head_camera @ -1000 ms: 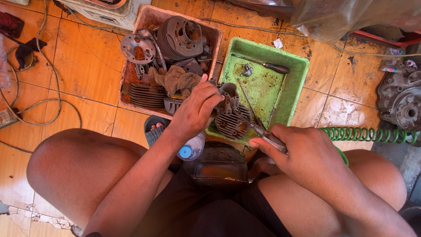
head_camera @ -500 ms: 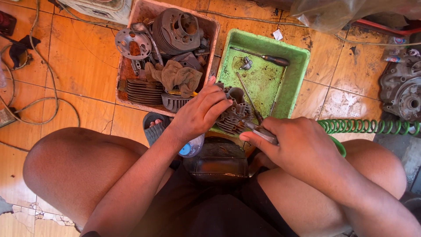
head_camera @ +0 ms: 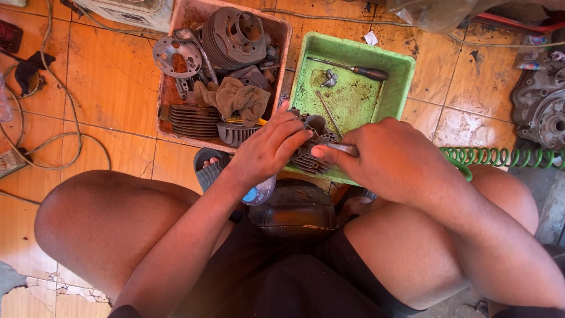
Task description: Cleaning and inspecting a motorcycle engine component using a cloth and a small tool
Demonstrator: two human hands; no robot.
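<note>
My left hand point(head_camera: 268, 150) grips a dark finned engine part point(head_camera: 311, 152) over the near edge of a green plastic tray point(head_camera: 400, 76). My right hand point(head_camera: 385, 159) is closed on a thin metal tool point(head_camera: 344, 149) and presses its tip against the finned part. Inside the tray lie a black-handled screwdriver point(head_camera: 353, 69), a thin rod point(head_camera: 329, 113) and a small metal fitting point(head_camera: 329, 78). I sit with both bare knees spread, low over a dark seat point(head_camera: 294, 209).
A reddish tray point(head_camera: 282, 41) at the left holds a finned cylinder point(head_camera: 232, 35), a round plate point(head_camera: 176, 56), a rag point(head_camera: 235, 97) and more finned parts. A green coiled hose point(head_camera: 500, 158) and an engine case point(head_camera: 541, 109) lie right. Cables point(head_camera: 53, 141) trail across the orange tiles on the left.
My right hand has moved left and up against the finned part, bringing the tool tip onto it. My left hand keeps its hold. The view has shifted slightly.
</note>
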